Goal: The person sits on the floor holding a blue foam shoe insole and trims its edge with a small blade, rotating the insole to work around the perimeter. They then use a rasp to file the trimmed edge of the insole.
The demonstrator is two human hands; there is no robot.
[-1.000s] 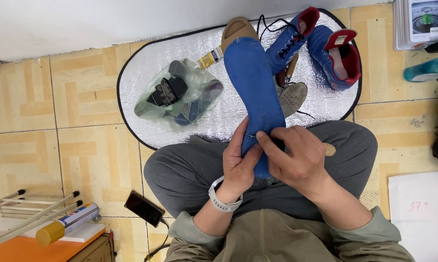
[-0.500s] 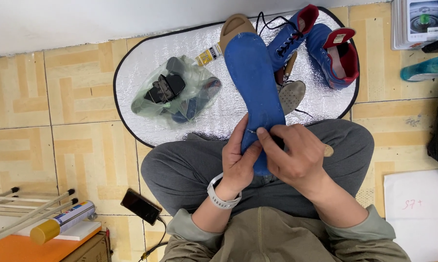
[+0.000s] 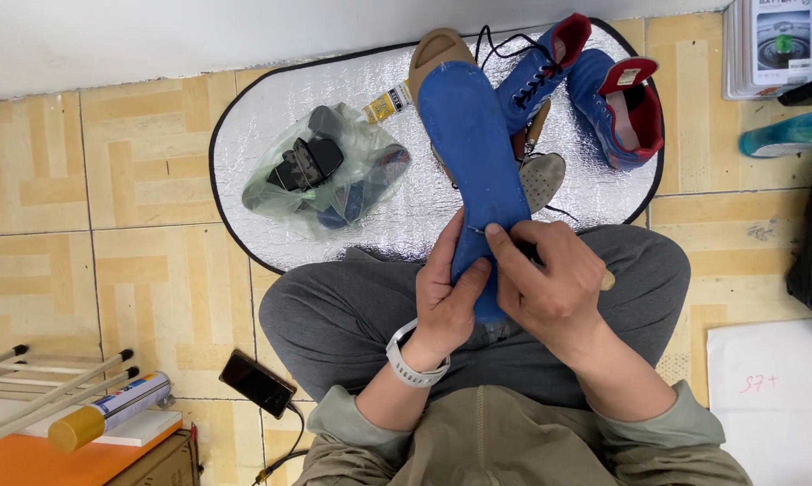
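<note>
the person sits cross-legged holding a blue insole (image 3: 472, 153) over the lap, its toe pointing to 12 o'clock, left hand (image 3: 448, 292) clasped around its heel end while the right hand (image 3: 550, 288) pinches its edge, apparently working along the rim, so steady fingers seem needed.

Insole (image 3: 473, 153) over mat (image 3: 262, 117), bag (image 3: 320, 171) left, shoes (image 3: 595, 85) right.
</note>
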